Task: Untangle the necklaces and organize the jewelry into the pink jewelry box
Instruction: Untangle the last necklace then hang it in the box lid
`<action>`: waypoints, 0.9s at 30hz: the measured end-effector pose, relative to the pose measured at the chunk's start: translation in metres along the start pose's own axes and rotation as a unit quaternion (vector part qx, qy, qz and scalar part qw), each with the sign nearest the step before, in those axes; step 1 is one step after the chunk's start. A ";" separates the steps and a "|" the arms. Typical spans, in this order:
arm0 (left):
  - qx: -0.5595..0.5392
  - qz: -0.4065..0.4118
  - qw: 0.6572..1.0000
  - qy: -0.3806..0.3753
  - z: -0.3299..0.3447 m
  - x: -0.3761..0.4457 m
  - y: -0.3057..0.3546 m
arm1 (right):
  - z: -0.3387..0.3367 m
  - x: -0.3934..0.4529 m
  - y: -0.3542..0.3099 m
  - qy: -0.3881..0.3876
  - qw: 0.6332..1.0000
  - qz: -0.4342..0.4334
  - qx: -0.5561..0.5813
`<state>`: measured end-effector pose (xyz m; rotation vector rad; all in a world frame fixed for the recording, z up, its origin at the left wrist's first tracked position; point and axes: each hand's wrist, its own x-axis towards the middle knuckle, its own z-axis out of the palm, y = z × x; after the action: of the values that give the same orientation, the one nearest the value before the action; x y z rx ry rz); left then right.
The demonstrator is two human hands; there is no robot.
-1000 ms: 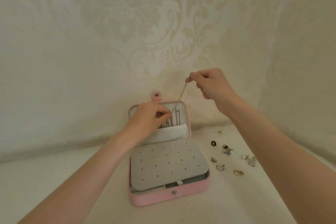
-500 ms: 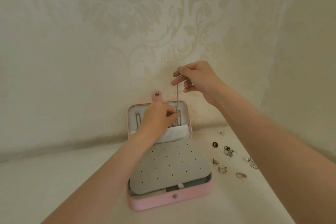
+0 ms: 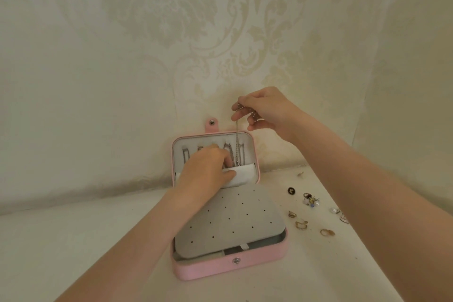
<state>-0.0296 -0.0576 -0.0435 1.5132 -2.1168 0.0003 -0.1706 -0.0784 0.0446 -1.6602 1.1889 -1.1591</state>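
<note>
Fingers of the right hand [image 3: 266, 108] are curled and pinched on a silver necklace [image 3: 237, 137], which is hung down into the upright lid of the pink jewelry box [image 3: 230, 268]. Fingers of the left hand [image 3: 206, 169] are bent onto the lid's white pocket [image 3: 245, 175], its edge pinched.

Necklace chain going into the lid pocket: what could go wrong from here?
1. The chain hangs from the right hand right beside other chains hooked in the lid; it could tangle with them.
2. The left hand holds the white pocket open; if it slips, the chain may bunch outside.
3. The right forearm is above the loose earrings and could sweep them off.
</note>
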 end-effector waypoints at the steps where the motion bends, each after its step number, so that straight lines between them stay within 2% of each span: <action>1: 0.013 0.001 1.000 0.003 0.001 0.000 0.000 | 0.000 0.000 0.000 0.000 1.000 0.001 0.000; 11: -0.010 0.018 1.000 0.024 0.006 -0.001 -0.002 | 0.004 -0.004 0.010 -0.021 0.999 0.023 -0.019; 15: -0.015 0.082 0.992 0.092 0.006 0.002 -0.003 | 0.007 -0.004 0.020 -0.016 0.999 0.031 -0.021; 19: 0.055 0.182 0.973 0.127 0.014 0.006 -0.009 | 0.005 -0.004 0.028 0.000 0.999 0.028 -0.019; 27: 0.162 0.201 0.952 0.163 0.023 0.003 -0.013 | -0.003 -0.005 0.036 0.031 0.999 0.025 -0.009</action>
<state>-0.0287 -0.0722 -0.0659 1.1170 -2.1752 0.7263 -0.1837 -0.0837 0.0110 -1.6088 1.2776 -1.1794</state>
